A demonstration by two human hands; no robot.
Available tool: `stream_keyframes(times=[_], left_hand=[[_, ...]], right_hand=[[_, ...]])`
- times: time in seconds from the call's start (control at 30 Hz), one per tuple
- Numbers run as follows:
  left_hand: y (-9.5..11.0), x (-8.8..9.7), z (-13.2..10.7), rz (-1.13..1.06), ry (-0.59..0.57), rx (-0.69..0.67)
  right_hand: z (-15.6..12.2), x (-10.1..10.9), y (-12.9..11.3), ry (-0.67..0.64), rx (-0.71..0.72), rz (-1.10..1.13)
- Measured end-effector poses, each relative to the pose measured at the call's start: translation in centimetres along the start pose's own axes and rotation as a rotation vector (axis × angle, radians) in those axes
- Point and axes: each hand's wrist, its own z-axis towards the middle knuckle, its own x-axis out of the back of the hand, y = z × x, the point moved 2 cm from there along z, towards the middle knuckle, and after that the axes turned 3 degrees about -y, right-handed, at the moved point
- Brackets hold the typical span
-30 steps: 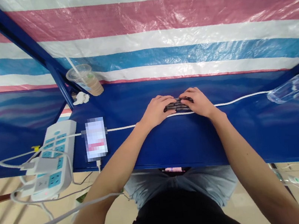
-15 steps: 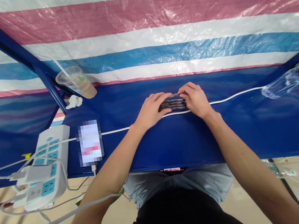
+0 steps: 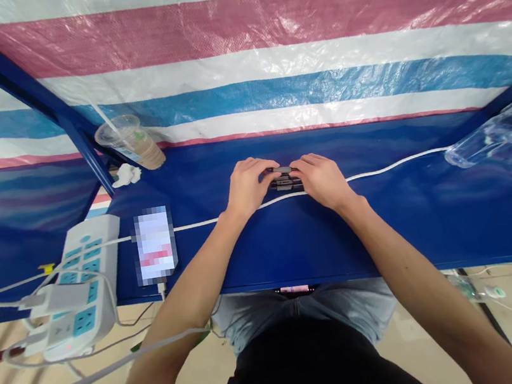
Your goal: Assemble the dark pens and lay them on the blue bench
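Between my two hands is a slim dark pen [image 3: 283, 169] with a greyish middle, lying crosswise. My left hand [image 3: 246, 187] pinches its left end between thumb and fingers. The fingers of my right hand [image 3: 321, 178] close on its right end. Just nearer to me, several more dark pens [image 3: 286, 184] lie side by side on the blue tabletop [image 3: 288, 245]. Their right ends are partly covered by my right hand. Both forearms rest over a white cable [image 3: 276, 201] that runs across the table close to the pens.
A screen-lit phone [image 3: 154, 245] on a charging cable lies to the left, beside a white power strip [image 3: 94, 235] crowded with plugs. Behind them stand a plastic cup [image 3: 146, 150] with a straw and crumpled tissue [image 3: 126, 174]. A clear bottle [image 3: 483, 139] lies at the right.
Both hands have shifted a little left. One pen now shows raised between the fingertips of both hands, apart from the others; before, the hands framed the group at its two ends.
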Motion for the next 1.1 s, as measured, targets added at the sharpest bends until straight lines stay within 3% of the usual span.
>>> stream_keyframes(times=[0.13, 0.33, 0.67, 1.1], left_hand=[[0.2, -0.3, 0.1, -0.075, -0.01, 0.005], [0.3, -0.6, -0.1, -0.001, -0.099, 0.114], [-0.3, -0.4, 0.0, -0.099, 0.032, 0.048], [-0.4, -0.2, 0.0, -0.096, 0.034, 0.118]], right_hand=[[0.0, -0.1, 0.0, 0.071, 0.004, -0.032], [-0.1, 0.6, 0.1, 0.109, 0.05, -0.046], [-0.7, -0.7, 2.4, 0.155, -0.018, 0.133], [-0.8, -0.9, 2.4, 0.173, -0.041, 0.235]])
